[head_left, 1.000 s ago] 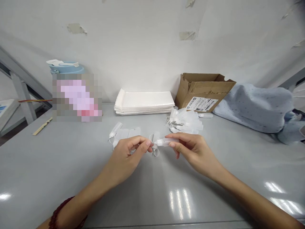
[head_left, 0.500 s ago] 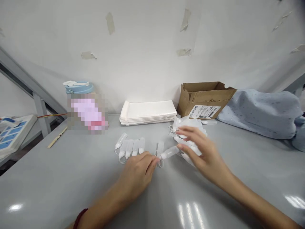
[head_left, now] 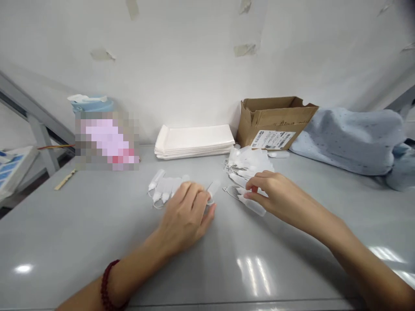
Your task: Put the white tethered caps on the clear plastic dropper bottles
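Observation:
Small translucent white squeeze bottles with narrow tips and thin loops lie on the grey table (head_left: 136,242). My left hand (head_left: 184,211) curls over the right end of a short row of bottles (head_left: 165,188). Its fingertips close at the tip of one bottle (head_left: 213,188), partly hidden behind the knuckles. Opposite, my right hand (head_left: 272,194) has thumb and forefinger pinched on a bottle (head_left: 254,206) at the near edge of a loose pile (head_left: 249,160). That bottle lies slanted, with its thin loop pointing left.
A stack of white padded envelopes (head_left: 196,138) rests against the wall. To its right stand an open cardboard box (head_left: 275,123) and a bundled light-blue cloth (head_left: 350,142). A blue-lidded container (head_left: 92,105) sits at the back left, near a short wooden strip (head_left: 65,179).
My right hand has let go of the bottle shared with my left and lowered to the pile's near edge. My left hand has moved slightly up and curled over the row. The view has shifted.

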A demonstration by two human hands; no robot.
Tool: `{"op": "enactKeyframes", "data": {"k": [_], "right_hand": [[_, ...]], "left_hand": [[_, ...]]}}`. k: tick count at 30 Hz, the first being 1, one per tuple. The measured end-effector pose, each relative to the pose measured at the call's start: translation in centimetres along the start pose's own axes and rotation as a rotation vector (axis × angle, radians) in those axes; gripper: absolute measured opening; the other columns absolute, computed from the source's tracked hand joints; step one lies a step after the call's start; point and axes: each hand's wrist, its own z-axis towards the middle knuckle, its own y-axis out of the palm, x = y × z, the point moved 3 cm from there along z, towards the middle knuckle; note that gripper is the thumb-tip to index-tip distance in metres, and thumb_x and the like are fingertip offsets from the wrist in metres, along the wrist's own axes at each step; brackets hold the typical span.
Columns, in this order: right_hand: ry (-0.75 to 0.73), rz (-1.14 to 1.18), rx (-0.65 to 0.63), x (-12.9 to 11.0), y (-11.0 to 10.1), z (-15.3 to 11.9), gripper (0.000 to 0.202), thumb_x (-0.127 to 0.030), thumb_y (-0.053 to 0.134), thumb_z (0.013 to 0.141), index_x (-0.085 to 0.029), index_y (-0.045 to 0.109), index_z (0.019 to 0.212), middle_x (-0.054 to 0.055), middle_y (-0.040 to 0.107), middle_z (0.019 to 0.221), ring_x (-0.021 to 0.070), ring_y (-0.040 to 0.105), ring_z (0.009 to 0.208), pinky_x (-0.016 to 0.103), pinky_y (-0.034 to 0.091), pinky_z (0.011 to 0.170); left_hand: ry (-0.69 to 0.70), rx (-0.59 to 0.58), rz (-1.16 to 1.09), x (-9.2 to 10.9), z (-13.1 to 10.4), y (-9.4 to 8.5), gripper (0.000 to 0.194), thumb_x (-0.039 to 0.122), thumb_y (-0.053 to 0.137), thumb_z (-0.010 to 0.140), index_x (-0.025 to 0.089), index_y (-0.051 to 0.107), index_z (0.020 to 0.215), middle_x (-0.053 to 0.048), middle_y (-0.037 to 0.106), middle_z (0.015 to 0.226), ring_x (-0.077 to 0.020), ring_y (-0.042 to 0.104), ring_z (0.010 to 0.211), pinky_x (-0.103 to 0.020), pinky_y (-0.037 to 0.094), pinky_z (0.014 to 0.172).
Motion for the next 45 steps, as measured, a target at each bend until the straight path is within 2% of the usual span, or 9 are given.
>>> {"op": "enactKeyframes", "data": {"k": [3,7,12,18,21,25,30,38,45], "right_hand": [[0.05,-0.086,-0.099,-0.6,-0.1,-0.1,0.013,-0.025,0.062,0.082,-0.017,0.067,0.073,0.005,0.068,0.076,0.0219,0.061,0.076,0.032,0.045,0.066],[0.062,-0.179,-0.212,-0.9,0.4,-0.1,0.01,-0.024,0.064,0.08,-0.016,0.069,0.076,0.008,0.07,0.083,0.0244,0.062,0.082,0.035,0.045,0.074],[0.12,-0.202,-0.224,-0.9,1.1,-0.3,0.016,-0.03,0.065,0.078,-0.017,0.066,0.067,0.006,0.069,0.077,0.0234,0.062,0.076,0.031,0.043,0.065],[0.143,-0.141,-0.238,-0.7,1.4,-0.8,0.02,-0.029,0.064,0.075,-0.018,0.06,0.059,0.005,0.065,0.063,0.0182,0.057,0.054,0.026,0.035,0.047],[0.137,-0.02,-0.167,-0.8,1.4,-0.6,0.019,-0.03,0.061,0.076,-0.019,0.061,0.061,0.003,0.063,0.056,0.0167,0.055,0.049,0.025,0.033,0.044],[0.098,0.159,-0.043,-1.8,1.5,-0.1,0.013,-0.028,0.059,0.078,-0.017,0.063,0.072,0.002,0.064,0.066,0.0144,0.057,0.055,0.024,0.038,0.05],[-0.011,0.321,-0.037,-3.7,2.3,-0.3,0.009,-0.026,0.058,0.081,-0.017,0.061,0.079,0.002,0.062,0.074,0.0141,0.057,0.063,0.025,0.043,0.057],[-0.11,0.487,-0.001,-4.1,1.9,-0.8,0.006,-0.023,0.058,0.082,-0.018,0.061,0.085,0.004,0.059,0.082,0.014,0.057,0.069,0.027,0.047,0.062],[-0.053,0.483,0.038,-3.2,1.6,-0.7,0.009,-0.022,0.056,0.083,-0.02,0.061,0.091,0.003,0.065,0.084,0.0144,0.061,0.072,0.022,0.045,0.053]], "left_hand": [[0.099,-0.19,-0.075,0.4,0.5,1.1,0.026,0.025,0.052,0.086,0.017,0.059,0.11,-0.012,0.056,0.124,-0.0319,0.043,0.121,-0.045,0.044,0.09],[0.096,-0.341,-0.078,-0.4,0.0,2.1,0.024,0.023,0.042,0.092,0.016,0.06,0.105,-0.011,0.051,0.132,-0.0297,0.037,0.129,-0.047,0.04,0.097],[-0.045,-0.342,-0.053,-2.2,-0.7,1.5,0.026,0.023,0.043,0.09,0.011,0.063,0.101,-0.018,0.053,0.124,-0.0347,0.036,0.127,-0.05,0.041,0.096],[-0.112,-0.306,-0.063,-3.2,-1.0,1.0,0.024,0.026,0.047,0.088,0.014,0.063,0.102,-0.016,0.049,0.123,-0.0375,0.032,0.124,-0.054,0.042,0.092],[-0.148,-0.289,-0.098,-3.4,-1.1,1.0,0.025,0.024,0.048,0.088,0.016,0.06,0.109,-0.015,0.048,0.124,-0.0355,0.032,0.123,-0.053,0.042,0.092],[-0.171,-0.262,-0.197,-2.7,-1.0,0.6,0.033,0.025,0.048,0.089,0.019,0.051,0.121,-0.013,0.046,0.127,-0.0322,0.03,0.124,-0.052,0.039,0.097],[-0.155,-0.256,-0.404,-1.4,-1.1,0.3,0.038,0.02,0.047,0.09,0.025,0.043,0.128,-0.009,0.046,0.126,-0.0256,0.03,0.125,-0.047,0.035,0.102],[-0.174,-0.192,-0.588,-1.8,-0.6,-0.2,0.024,0.012,0.047,0.088,0.02,0.058,0.108,-0.006,0.061,0.104,-0.0209,0.045,0.108,-0.039,0.043,0.093],[-0.463,-0.215,-0.731,-2.8,-0.3,-1.3,0.019,0.02,0.05,0.087,0.022,0.06,0.102,-0.002,0.064,0.088,-0.017,0.056,0.088,-0.031,0.049,0.075]]}}
